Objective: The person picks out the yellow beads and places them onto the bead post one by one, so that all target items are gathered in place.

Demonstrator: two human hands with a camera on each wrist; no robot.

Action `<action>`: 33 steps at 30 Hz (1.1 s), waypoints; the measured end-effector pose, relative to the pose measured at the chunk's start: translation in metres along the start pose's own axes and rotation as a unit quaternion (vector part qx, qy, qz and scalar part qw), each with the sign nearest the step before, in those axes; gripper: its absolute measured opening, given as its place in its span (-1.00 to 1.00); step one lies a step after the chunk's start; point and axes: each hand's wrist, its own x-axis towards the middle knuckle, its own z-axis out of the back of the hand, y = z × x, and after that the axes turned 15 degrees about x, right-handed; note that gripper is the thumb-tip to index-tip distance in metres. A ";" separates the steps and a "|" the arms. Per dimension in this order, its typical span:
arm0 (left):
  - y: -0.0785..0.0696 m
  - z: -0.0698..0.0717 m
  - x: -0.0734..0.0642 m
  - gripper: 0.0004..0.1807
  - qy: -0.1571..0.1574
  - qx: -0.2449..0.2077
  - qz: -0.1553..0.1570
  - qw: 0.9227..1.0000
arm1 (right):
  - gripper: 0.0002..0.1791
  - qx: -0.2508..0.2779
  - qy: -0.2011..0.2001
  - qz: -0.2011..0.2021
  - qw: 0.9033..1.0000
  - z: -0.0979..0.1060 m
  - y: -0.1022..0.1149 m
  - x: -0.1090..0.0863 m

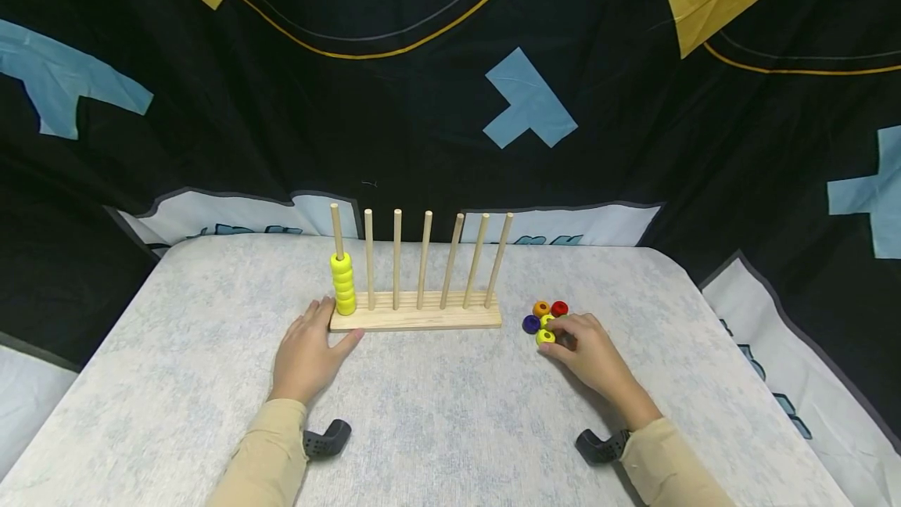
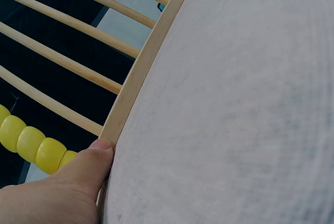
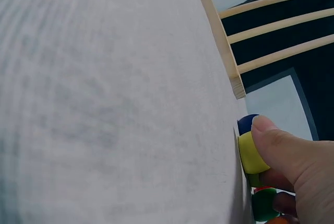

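Note:
A wooden peg rack [image 1: 422,321] with several upright pegs stands on the table. Yellow beads [image 1: 342,285] are stacked on its leftmost peg. My left hand [image 1: 306,356] holds the rack's left end, its thumb on the front edge of the base and its fingers round the side. To the right of the rack, my right hand [image 1: 594,358] pinches a yellow bead [image 3: 252,153] between thumb and forefinger, in a small cluster of loose beads. Beside it lie a dark blue bead [image 1: 531,325], an orange bead [image 1: 541,308], a red bead [image 1: 559,308] and another yellow bead [image 1: 546,321]. A green bead [image 3: 264,204] shows below the fingers in the right wrist view.
The table [image 1: 450,413] has a pale mottled cover. Behind it hangs a black cloth [image 1: 422,124] with blue and yellow patches. Each wrist carries a black strap-on piece [image 1: 327,440].

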 end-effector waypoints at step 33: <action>0.000 0.000 -0.001 -0.08 -0.004 -0.001 0.001 1.000 | -0.65 0.015 0.038 -0.055 0.998 -0.008 0.006 0.005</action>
